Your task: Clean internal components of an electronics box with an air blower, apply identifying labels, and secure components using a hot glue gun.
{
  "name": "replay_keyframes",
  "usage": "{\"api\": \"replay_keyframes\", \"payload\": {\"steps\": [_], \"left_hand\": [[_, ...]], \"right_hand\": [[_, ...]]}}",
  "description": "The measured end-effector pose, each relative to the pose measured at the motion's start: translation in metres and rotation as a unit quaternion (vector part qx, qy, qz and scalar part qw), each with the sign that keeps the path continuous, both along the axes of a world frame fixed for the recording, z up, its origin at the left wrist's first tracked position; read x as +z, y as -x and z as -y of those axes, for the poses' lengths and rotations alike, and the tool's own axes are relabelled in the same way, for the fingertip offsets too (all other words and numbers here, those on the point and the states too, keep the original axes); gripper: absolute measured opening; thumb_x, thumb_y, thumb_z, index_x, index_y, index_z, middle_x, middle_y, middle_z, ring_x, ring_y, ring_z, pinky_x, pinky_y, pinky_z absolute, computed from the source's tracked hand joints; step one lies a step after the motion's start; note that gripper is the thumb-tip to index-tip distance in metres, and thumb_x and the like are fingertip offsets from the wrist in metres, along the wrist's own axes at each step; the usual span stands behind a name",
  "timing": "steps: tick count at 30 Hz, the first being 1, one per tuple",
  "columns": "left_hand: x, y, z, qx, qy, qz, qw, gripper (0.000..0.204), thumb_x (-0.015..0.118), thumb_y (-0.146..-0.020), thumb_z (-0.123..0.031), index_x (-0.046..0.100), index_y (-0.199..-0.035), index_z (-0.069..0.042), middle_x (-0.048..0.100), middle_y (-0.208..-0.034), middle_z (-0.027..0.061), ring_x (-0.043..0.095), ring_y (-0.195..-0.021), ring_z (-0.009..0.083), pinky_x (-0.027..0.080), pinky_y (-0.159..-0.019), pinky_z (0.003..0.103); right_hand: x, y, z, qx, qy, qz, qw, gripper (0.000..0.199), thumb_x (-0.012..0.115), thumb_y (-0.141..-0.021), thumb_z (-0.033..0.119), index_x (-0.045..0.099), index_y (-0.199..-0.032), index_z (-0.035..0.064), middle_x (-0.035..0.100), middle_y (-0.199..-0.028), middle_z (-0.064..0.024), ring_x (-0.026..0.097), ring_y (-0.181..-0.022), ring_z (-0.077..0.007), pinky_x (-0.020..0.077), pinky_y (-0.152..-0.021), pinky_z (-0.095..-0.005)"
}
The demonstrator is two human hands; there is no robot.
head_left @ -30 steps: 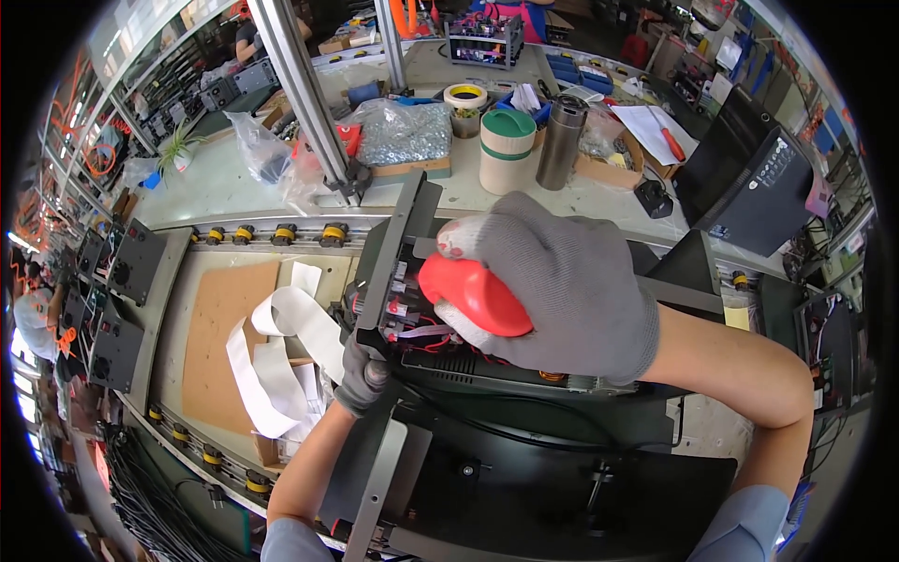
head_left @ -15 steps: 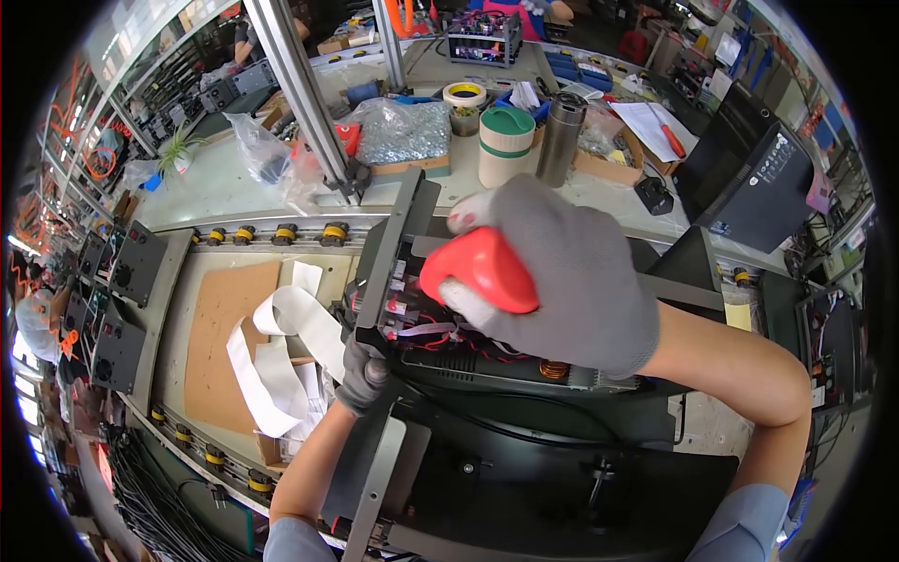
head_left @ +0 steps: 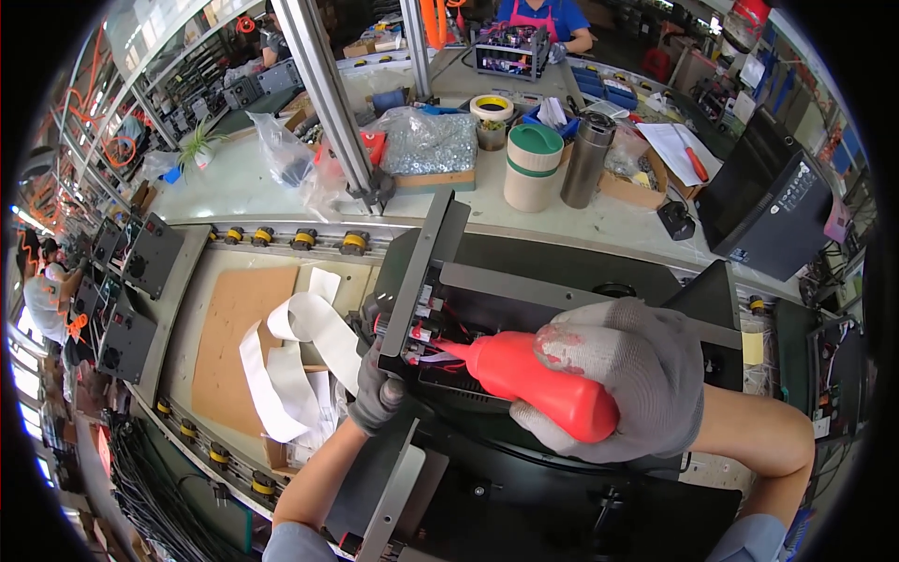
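Note:
My right hand, in a grey knit glove, is wrapped round a red squeeze bottle. The bottle lies tilted, with its narrow nozzle pointing left at the white connectors behind the front panel of an open dark metal case. Whether the tip touches them I cannot tell. My left hand, gloved too, is closed at the near lower corner of that panel. Wires run inside the case, partly hidden by my right hand and the bottle. Nearer me stands a second black metal housing.
Left of the case, a white strip curls over brown cardboard. Yellow-and-black rollers line the conveyor. A lidded cup, a steel flask and a box of small parts stand behind. A person in blue sits beyond.
My right hand has moved down and right and turned the bottle; its nozzle, hidden before, now shows at the connectors. My left hand stays at the panel corner. The view has shifted slightly.

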State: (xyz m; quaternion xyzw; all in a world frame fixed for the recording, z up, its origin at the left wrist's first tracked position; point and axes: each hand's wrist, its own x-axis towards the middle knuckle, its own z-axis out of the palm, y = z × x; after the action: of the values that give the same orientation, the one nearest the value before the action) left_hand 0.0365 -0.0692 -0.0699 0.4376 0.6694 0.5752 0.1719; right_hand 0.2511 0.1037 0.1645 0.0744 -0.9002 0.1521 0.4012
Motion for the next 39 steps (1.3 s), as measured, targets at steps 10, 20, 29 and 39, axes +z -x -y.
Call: {"api": "replay_keyframes", "payload": {"steps": [10, 20, 29, 39], "left_hand": [[-0.005, 0.0, -0.001, -0.029, -0.059, 0.055, 0.996, 0.094, 0.054, -0.073, -0.075, 0.043, -0.127, 0.002, 0.056, -0.112, 0.0109, 0.055, -0.103, 0.022, 0.043, -0.089, 0.032], [0.009, -0.001, 0.006, -0.042, -0.036, 0.014, 0.998, 0.088, 0.054, -0.08, -0.066, 0.038, -0.134, 0.002, 0.054, -0.122, 0.0147, 0.053, -0.113, 0.0253, 0.039, -0.096, 0.034], [0.008, 0.0, 0.003, -0.06, -0.059, 0.031, 0.996, 0.094, 0.055, -0.078, -0.068, 0.035, -0.136, 0.002, 0.05, -0.128, 0.0157, 0.05, -0.118, 0.0267, 0.037, -0.099, 0.035], [0.164, -0.051, 0.083, -0.078, 0.086, 0.114, 0.987, 0.089, 0.063, -0.077, -0.058, 0.036, -0.137, 0.003, 0.053, -0.123, 0.0162, 0.053, -0.114, 0.0285, 0.041, -0.095, 0.037]], "right_hand": [[0.02, -0.01, -0.008, 0.015, -0.016, 0.012, 1.0, 0.054, 0.077, -0.059, 0.014, 0.051, -0.104, 0.0037, 0.059, -0.081, -0.0141, 0.06, -0.066, -0.0227, 0.0481, -0.054, -0.0289], [0.023, 0.001, -0.009, -0.01, -0.057, -0.055, 0.997, 0.049, 0.076, -0.061, 0.013, 0.051, -0.102, 0.0016, 0.059, -0.085, -0.0166, 0.056, -0.066, -0.0234, 0.0453, -0.056, -0.0323], [0.023, 0.007, -0.008, -0.038, -0.053, -0.017, 0.998, 0.047, 0.077, -0.065, 0.016, 0.052, -0.102, 0.0029, 0.06, -0.085, -0.0143, 0.057, -0.066, -0.0249, 0.0461, -0.057, -0.032], [0.023, 0.008, -0.002, -0.07, 0.016, 0.0, 0.997, 0.042, 0.074, -0.068, 0.013, 0.053, -0.103, 0.0011, 0.061, -0.09, -0.0133, 0.063, -0.077, -0.0221, 0.0501, -0.069, -0.0302]]}}
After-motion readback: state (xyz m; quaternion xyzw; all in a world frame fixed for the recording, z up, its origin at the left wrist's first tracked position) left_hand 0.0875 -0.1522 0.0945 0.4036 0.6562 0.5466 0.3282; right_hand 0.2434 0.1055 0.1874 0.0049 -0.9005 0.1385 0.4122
